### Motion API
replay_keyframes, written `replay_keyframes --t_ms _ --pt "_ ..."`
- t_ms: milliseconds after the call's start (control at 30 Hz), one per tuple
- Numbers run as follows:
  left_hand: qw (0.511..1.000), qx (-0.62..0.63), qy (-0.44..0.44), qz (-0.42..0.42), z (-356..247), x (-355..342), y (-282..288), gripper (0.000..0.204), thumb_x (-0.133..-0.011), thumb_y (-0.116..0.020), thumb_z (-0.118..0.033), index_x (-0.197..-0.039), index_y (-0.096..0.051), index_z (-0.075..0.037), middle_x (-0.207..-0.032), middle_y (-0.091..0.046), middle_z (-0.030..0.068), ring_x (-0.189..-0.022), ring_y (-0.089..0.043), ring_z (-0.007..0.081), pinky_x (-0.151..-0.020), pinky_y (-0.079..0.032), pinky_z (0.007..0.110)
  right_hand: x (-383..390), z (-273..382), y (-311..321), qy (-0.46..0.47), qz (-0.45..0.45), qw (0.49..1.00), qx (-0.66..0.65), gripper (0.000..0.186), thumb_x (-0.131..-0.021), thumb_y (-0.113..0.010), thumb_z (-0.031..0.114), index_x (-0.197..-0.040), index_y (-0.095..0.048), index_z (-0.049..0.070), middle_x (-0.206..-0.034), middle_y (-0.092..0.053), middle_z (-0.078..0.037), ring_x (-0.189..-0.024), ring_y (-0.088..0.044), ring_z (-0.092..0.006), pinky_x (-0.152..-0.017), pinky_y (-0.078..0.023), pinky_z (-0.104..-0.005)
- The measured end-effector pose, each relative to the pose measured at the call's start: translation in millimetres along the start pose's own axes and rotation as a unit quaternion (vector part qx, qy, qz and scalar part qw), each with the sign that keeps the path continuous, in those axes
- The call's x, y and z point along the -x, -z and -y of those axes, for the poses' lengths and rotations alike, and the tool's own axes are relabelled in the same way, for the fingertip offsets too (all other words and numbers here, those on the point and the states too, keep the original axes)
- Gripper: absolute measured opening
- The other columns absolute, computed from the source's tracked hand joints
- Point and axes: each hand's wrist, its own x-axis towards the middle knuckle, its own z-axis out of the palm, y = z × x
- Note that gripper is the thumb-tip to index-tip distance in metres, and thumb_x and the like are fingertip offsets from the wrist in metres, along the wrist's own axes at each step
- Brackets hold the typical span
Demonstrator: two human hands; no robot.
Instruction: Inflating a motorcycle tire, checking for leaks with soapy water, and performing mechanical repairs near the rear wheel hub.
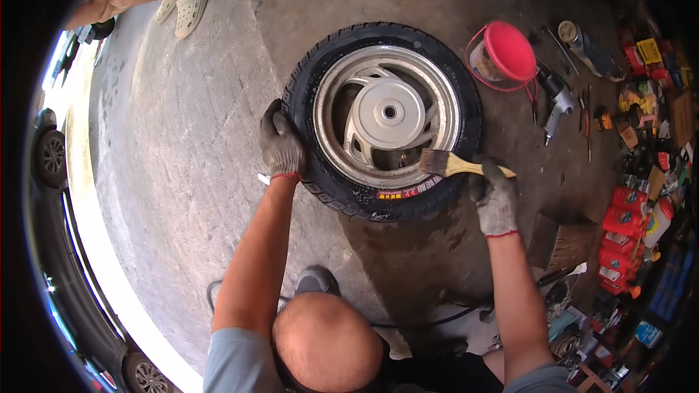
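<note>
Gripping the brush (pixel 460 165) in the curled right hand (pixel 496 200), over the edge of the rim (pixel 451 116). Pressing the left hand (pixel 282 147), grip hard to tell, against the tyre (pixel 470 98) between both hands; leaving room leftward across concrete floor (pixel 189 138).

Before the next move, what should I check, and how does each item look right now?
1. Left hand steadying position: ok, gloved and at the tyre's left edge.
2. Brush grip: ok, right hand holds its handle.
3. Tyre lying on its side: ok, wheel hub facing up.
4. Bristles wet: cannot tell.
5. Other person's shoes away from the tyre: ok, well apart.
</note>
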Motion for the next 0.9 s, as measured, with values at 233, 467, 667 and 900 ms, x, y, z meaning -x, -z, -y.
replay_keyframes --t_ms 233,467,667,900 --pt "1.0 0.017 -0.004 -0.001 5.2 -0.6 -2.1 0.037 -0.098 -0.04 -0.026 -0.121 -0.059 -0.004 -0.117 -0.061 0.0185 -0.111 -0.057 0.0314 -0.096 -0.042 0.037 7.7 -0.9 -21.7 0.054 -0.032 0.993 0.098 0.012 -0.083 -0.069 0.014 -0.092 -0.067 0.006 -0.066 -0.061 -0.002 -0.048 -0.053 -0.0079 -0.043 -0.04 -0.0227" --pt "1.0 0.0 -0.001 -0.003 4.6 -2.2 -1.4 0.035 -0.099 -0.041 -0.024 -0.121 -0.059 -0.003 -0.114 -0.065 0.0169 -0.107 -0.06 0.0254 -0.095 -0.043 0.033 9.8 48.6 -18.0 0.138 0.09 0.96 0.227 0.013 -0.082 -0.068 0.005 -0.095 -0.068 0.004 -0.077 -0.063 -0.002 -0.061 -0.056 -0.0057 -0.052 -0.042 -0.0199" --pt "1.0 0.006 -0.006 -0.002 3.1 -0.3 0.0 0.037 -0.097 -0.041 -0.025 -0.121 -0.058 -0.002 -0.118 -0.061 0.0198 -0.112 -0.057 0.0327 -0.097 -0.042 0.037 0.0 56.0 -62.9 0.244 0.367 0.783 0.439 0.017 -0.078 -0.068 0.002 -0.094 -0.069 0.006 -0.089 -0.068 -0.008 -0.086 -0.066 -0.0202 -0.076 -0.051 -0.0308" --pt "1.0 0.003 -0.007 -0.008 5.5 -2.1 -0.2 0.035 -0.099 -0.041 -0.024 -0.122 -0.059 -0.005 -0.115 -0.064 0.017 -0.108 -0.059 0.0265 -0.095 -0.043 0.034 -10.1 58.4 -88.0 0.251 0.404 0.665 0.576 0.015 -0.079 -0.067 0.019 -0.092 -0.07 0.011 -0.092 -0.068 -0.01 -0.088 -0.065 -0.0286 -0.077 -0.051 -0.0383"
